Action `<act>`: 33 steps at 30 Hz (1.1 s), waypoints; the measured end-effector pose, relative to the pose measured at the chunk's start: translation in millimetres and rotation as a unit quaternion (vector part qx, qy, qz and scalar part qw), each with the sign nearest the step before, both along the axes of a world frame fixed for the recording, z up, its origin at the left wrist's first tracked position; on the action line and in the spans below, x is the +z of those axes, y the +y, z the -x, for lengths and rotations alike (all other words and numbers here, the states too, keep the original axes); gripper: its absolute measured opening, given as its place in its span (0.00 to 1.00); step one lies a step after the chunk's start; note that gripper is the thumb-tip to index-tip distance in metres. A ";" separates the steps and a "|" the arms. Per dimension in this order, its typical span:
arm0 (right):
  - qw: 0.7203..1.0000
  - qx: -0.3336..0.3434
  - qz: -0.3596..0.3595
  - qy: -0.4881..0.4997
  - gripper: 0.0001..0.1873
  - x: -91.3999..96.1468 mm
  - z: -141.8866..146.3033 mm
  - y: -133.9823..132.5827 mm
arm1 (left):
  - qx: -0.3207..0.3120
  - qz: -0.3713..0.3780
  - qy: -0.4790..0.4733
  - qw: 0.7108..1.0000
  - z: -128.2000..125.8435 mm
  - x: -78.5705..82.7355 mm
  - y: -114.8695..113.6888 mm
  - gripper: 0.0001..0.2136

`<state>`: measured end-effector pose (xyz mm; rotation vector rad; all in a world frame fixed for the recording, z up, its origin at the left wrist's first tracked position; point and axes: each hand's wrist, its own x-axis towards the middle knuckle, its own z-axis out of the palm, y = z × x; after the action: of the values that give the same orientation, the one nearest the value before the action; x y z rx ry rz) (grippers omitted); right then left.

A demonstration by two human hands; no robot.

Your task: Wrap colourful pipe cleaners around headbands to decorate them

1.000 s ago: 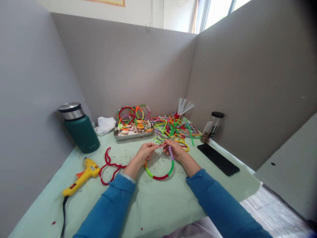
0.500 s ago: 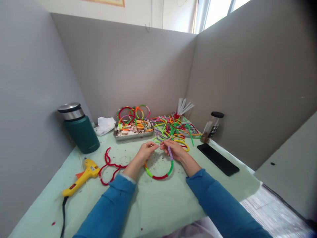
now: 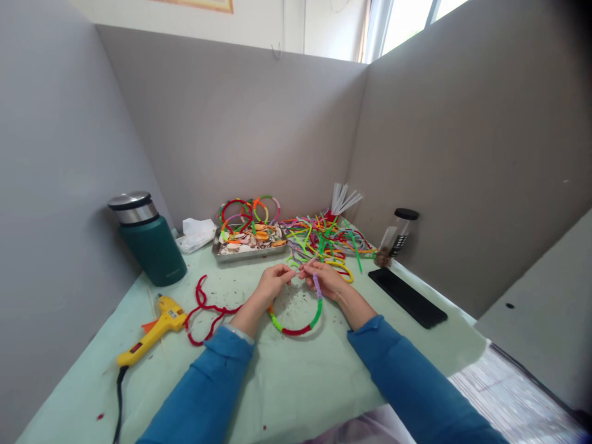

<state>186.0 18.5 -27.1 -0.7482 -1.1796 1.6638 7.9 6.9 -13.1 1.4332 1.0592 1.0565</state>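
My green-covered table (image 3: pixel 300 379) carries yellow glue gun (image 3: pixel 152 335), red fuzzy stems (image 3: pixel 215 308), teal flask (image 3: pixel 152 250), white tissue (image 3: pixel 198 233), metal tray (image 3: pixel 252 255), multicolored stem pile (image 3: pixel 319 237), clear jar (image 3: pixel 399 238), black slab (image 3: pixel 407 298).

Upper part of the many-coloured ring (image 3: pixel 296 332) covered by my left hand (image 3: pixel 272 285) and right hand (image 3: pixel 327 280). Pale pink strand (image 3: pixel 311 263) at my fingers too small and blurred to trace. Red fuzzy stem (image 3: pixel 218 306) runs out of sight at my left wrist. My blue sleeves (image 3: pixel 203 385) and the black cord (image 3: pixel 119 398) cut off by the bottom edge. Lettering on the green flask (image 3: pixel 155 251) too small to read. Wall picture (image 3: pixel 208 4) sliced by the top edge.
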 end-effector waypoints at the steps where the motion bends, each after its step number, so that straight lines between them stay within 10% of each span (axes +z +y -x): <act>1: 1.000 -0.001 0.001 -0.002 0.10 -0.7 -0.1 0.7 | -0.004 0.007 0.000 1.000 0.2 0.0 -0.2 0.13; 17: 0.998 -0.007 0.005 -0.063 0.13 3.1 3.6 -2.4 | -0.185 0.058 0.001 0.981 2.3 3.5 -7.5 0.15; 33: 0.989 -0.042 -0.095 -0.110 0.13 1.0 1.9 -2.4 | -0.151 0.038 0.067 0.986 -2.8 0.7 -7.6 0.11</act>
<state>184.1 16.2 -26.2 -0.8628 -1.4191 1.4030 10.7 -0.8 -12.4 1.5623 0.9293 0.7043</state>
